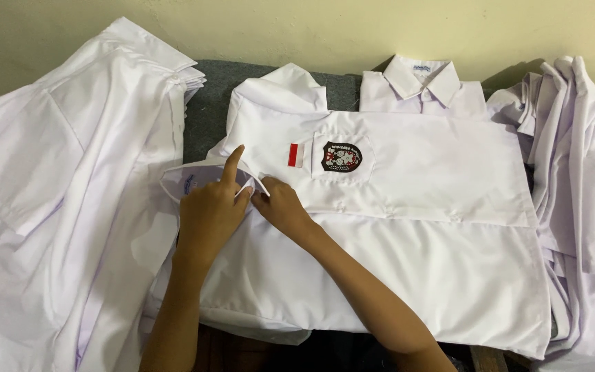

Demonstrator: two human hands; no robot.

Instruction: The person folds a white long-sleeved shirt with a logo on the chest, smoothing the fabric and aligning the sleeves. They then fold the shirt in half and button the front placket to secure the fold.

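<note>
Shirt: plain white. Chest pocket: dark emblem badge with red and white detail. Flag patch: red over white. Shirt piles: white, unpatterned. Folded shirt: white. Surface: grey. Wall: pale yellow-cream.

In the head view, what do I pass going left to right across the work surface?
Heap of white shirts → left hand → right hand, both at the collar of the spread white shirt → red and white strip → dark badge → pile of white shirts.
</note>
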